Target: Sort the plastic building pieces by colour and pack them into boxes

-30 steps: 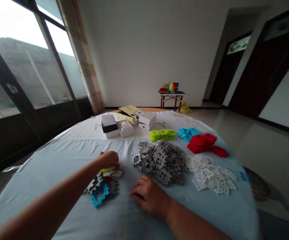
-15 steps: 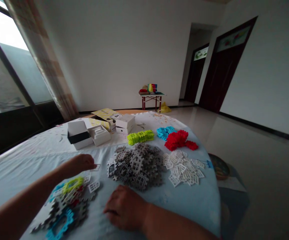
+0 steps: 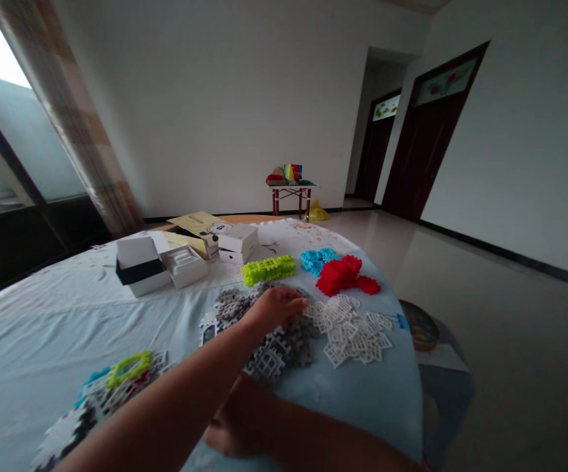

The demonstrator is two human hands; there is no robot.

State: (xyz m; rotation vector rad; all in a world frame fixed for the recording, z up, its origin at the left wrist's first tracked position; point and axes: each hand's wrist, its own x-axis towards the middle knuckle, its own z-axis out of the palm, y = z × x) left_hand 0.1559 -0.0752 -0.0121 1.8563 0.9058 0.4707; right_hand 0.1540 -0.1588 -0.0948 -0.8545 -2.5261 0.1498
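Note:
My left hand (image 3: 278, 307) reaches over the heap of grey interlocking plastic pieces (image 3: 268, 360), its fingertips pinched at the near-left edge of the white pile. A small white window piece (image 3: 312, 311) shows at those fingertips, partly covered by them. Below the left forearm, my right hand (image 3: 242, 419) rests on the cloth with its fingers curled in; nothing shows in it, and the forearm covers part of it. White window pieces (image 3: 355, 331) lie heaped to the right. A mixed pile with a lime piece (image 3: 129, 368) and grey ones (image 3: 62, 429) sits at lower left, partly behind the left arm.
Farther back are lime pieces (image 3: 268, 269), blue pieces (image 3: 317, 260) and red pieces (image 3: 340, 275). White boxes (image 3: 183, 265) and an opened yellow carton (image 3: 200, 224) stand at the back left. Beyond the table's right edge, a round bowl (image 3: 418, 328) rests on a stool.
My left hand has moved right from beside the mixed pile to the white heap, bringing a white window piece along. My right hand stays nearly in place. The view has shifted slightly.

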